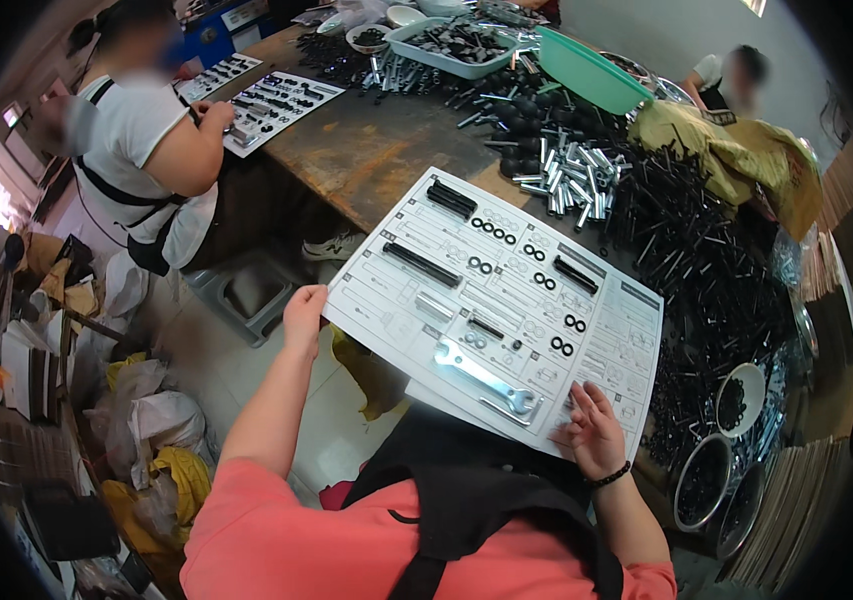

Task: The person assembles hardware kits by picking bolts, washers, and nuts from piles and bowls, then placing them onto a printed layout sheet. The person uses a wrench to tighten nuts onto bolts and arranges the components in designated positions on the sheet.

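A large white printed card lies tilted in front of me, with bolts and other hardware on it. My left hand is closed on its left edge. My right hand is over the lower right part, its fingers apart and nothing seen in them. On the card are black bolts, more bolts at the top, several black rings, a silver tube and a short dark bolt. A silver open-end wrench lies near the front edge, with a thin bent rod beside it.
Heaps of black bolts and silver tubes cover the table's right side. Beyond stand a green basin and a white tray. Metal bowls sit at right. A person works at left, beside a grey stool.
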